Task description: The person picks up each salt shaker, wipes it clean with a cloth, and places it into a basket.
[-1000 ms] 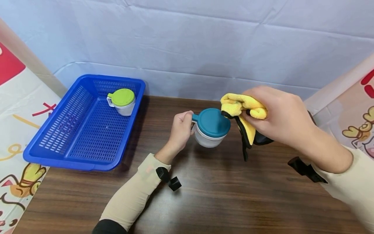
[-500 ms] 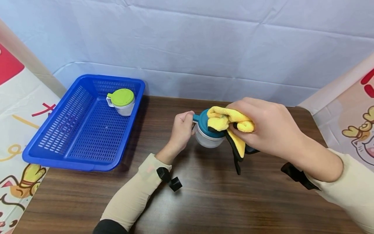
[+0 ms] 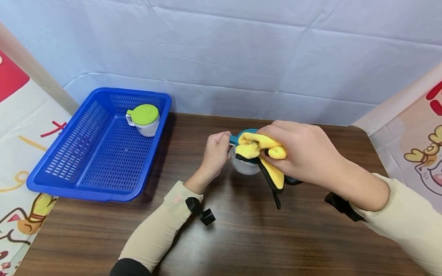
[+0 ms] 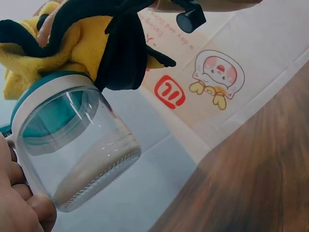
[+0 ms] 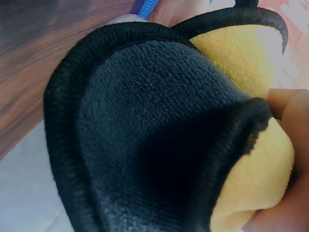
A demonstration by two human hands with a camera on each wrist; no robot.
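Note:
My left hand (image 3: 215, 153) grips the handle of a clear glass jar (image 4: 91, 145) with a teal lid (image 3: 234, 140). In the left wrist view the jar's ribbed base shows, with pale contents low inside the glass. A bunched yellow cloth (image 3: 257, 145) with black edging and a dark grey side is held in my right hand (image 3: 300, 149), fingers curled round it. That cloth lies over the lid and covers most of it in the head view. Up close in the right wrist view, the cloth's dark side (image 5: 149, 116) fills most of the picture.
A blue plastic basket (image 3: 103, 197) stands on the left of the wooden table (image 3: 276, 241). Inside its far right corner is a similar jar with a lime green lid (image 3: 145, 115). Behind the table hangs a pale sheet (image 3: 221, 57); printed cartoon cloth flanks both sides.
My right hand has brought the cloth leftward and down, from the lid's right edge onto its top. My left hand still holds the jar's handle in nearly the same spot.

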